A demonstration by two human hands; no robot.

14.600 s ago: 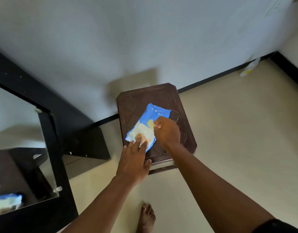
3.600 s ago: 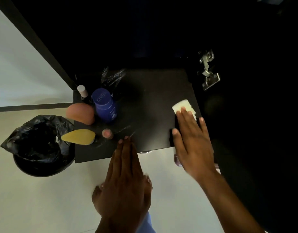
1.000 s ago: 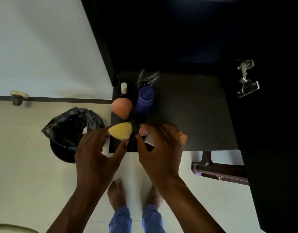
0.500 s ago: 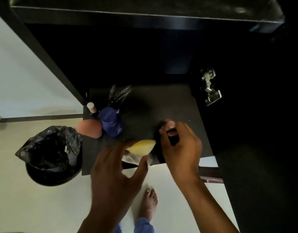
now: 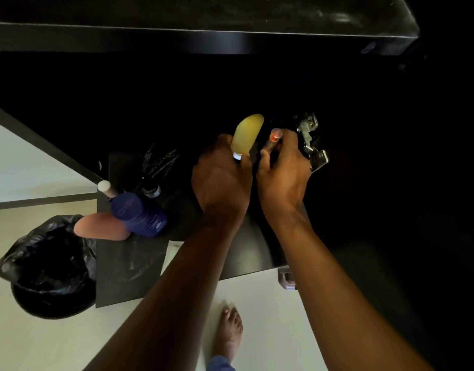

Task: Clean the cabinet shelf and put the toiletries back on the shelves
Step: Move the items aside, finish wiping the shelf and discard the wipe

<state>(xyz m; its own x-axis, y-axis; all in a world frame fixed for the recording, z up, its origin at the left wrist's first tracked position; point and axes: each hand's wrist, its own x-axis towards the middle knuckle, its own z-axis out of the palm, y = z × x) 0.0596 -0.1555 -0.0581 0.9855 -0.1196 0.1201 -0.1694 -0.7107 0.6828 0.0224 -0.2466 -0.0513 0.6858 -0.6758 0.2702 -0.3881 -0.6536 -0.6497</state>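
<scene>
Here the black cabinet (image 5: 203,14) fills the view above and beyond both hands, its interior too dark to read. Its lower shelf (image 5: 243,253) runs beneath the two wrists. Down and to the left of the left hand (image 5: 222,180), a bin lined with a black bag (image 5: 48,263) stands on the pale floor.

Closer in, left of that hand, a dark blue bottle (image 5: 138,214) stands on the shelf, touching a peach-coloured sponge (image 5: 102,226), with a small white-capped bottle (image 5: 106,188) just behind them.

The left hand grips the lower end of a yellow teardrop item (image 5: 247,133), raised well above the shelf, its rounded end pointing away from the fingers. It looks soft and light, probably squashy, so a gentle hold around its broad base should suit it, and a drop should do it no harm.

The right hand (image 5: 284,170), just beside the left, curls around a small dark object with a reddish tip (image 5: 275,135); what it is cannot be told. It seems slim, rigid and easy to fumble, so pinching its middle would be safest. A metal hinge (image 5: 309,137) sits just past those fingers.
</scene>
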